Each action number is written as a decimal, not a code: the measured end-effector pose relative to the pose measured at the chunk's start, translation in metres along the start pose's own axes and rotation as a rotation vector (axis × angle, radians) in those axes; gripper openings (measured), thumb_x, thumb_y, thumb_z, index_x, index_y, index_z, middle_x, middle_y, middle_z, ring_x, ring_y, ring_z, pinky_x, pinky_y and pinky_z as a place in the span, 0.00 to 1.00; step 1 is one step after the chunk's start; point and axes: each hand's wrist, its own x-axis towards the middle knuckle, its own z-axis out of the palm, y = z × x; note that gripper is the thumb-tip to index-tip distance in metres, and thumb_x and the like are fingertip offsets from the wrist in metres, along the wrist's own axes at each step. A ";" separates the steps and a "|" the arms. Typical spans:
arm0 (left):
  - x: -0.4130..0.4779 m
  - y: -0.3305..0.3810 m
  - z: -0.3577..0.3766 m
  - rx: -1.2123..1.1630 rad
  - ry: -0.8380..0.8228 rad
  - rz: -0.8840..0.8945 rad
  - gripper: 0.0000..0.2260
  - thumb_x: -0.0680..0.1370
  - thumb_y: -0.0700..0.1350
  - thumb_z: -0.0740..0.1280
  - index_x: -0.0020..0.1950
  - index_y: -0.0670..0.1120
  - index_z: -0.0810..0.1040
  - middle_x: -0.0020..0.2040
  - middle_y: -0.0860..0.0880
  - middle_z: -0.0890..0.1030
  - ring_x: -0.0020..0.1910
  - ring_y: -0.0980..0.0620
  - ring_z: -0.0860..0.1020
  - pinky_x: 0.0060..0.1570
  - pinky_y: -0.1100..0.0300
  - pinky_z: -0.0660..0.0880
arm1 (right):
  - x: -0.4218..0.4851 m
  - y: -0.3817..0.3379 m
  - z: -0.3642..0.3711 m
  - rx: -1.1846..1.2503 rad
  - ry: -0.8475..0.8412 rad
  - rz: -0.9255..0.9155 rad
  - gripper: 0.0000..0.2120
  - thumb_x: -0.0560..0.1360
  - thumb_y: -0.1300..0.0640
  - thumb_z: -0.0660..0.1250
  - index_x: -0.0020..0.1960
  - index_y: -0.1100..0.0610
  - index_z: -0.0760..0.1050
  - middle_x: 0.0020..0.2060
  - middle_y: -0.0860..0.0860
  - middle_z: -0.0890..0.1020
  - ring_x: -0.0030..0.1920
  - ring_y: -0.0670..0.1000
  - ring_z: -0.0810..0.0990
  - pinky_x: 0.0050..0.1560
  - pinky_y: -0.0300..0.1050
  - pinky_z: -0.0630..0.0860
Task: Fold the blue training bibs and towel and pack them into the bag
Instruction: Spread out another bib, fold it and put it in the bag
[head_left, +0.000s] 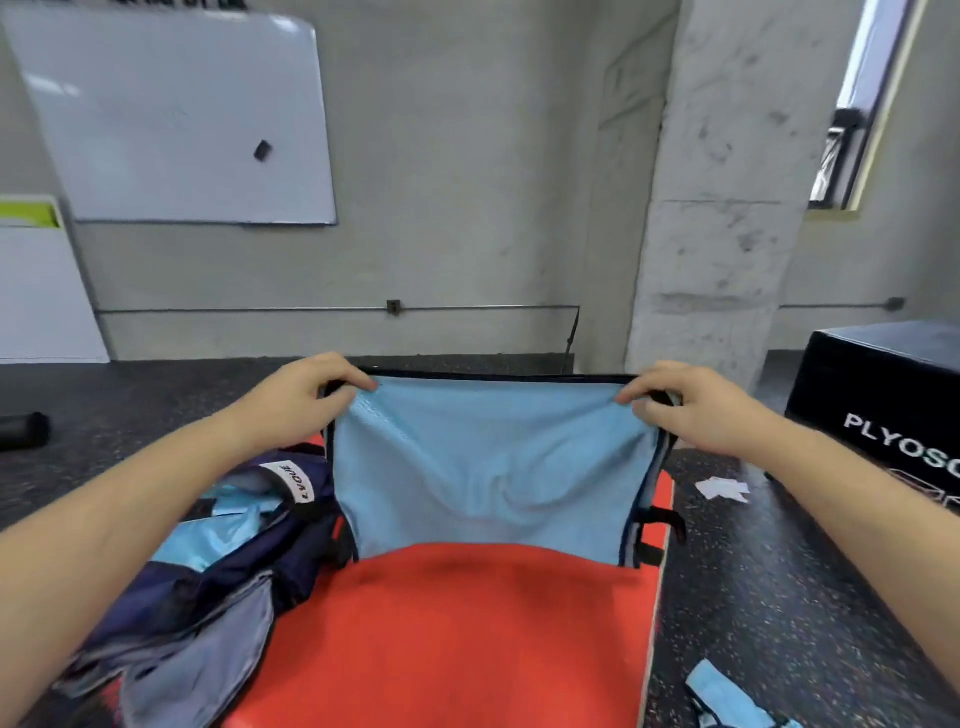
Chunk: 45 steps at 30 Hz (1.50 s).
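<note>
We're pinching the blue bib (488, 467) taut by its top corners, L hand (306, 389) at 10 o'clock, R hand (685, 405) at 2. Its bottom edge is hanging over the orange mat (457, 634). The bag (223, 545) is crowding 8 o'clock and the black box (883, 395) is sitting at 3.

light blue bib (483, 467), orange mat (457, 634)

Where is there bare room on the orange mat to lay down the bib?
The orange mat is bare in its middle and right, below the held bib, up to its right edge. Its left side is crowded by the pile of clothes.
</note>
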 end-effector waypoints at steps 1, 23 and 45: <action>-0.008 0.010 -0.013 -0.009 -0.022 0.023 0.14 0.74 0.54 0.66 0.52 0.74 0.77 0.52 0.55 0.81 0.49 0.55 0.78 0.55 0.60 0.72 | -0.010 -0.008 -0.014 0.018 -0.011 -0.003 0.11 0.75 0.59 0.73 0.52 0.43 0.83 0.49 0.42 0.80 0.46 0.39 0.77 0.47 0.28 0.68; 0.037 0.002 0.028 0.177 0.081 -0.265 0.12 0.74 0.36 0.65 0.39 0.54 0.74 0.36 0.54 0.80 0.40 0.45 0.77 0.42 0.53 0.71 | 0.027 0.019 0.031 -0.196 0.109 0.282 0.16 0.79 0.61 0.61 0.59 0.41 0.73 0.55 0.48 0.81 0.58 0.55 0.75 0.59 0.51 0.73; -0.190 -0.037 0.269 -0.069 0.156 -0.322 0.08 0.75 0.31 0.69 0.51 0.41 0.83 0.52 0.45 0.82 0.53 0.47 0.79 0.59 0.71 0.66 | -0.164 0.073 0.288 0.121 0.127 0.409 0.14 0.78 0.68 0.60 0.59 0.60 0.80 0.63 0.56 0.80 0.66 0.56 0.75 0.70 0.43 0.65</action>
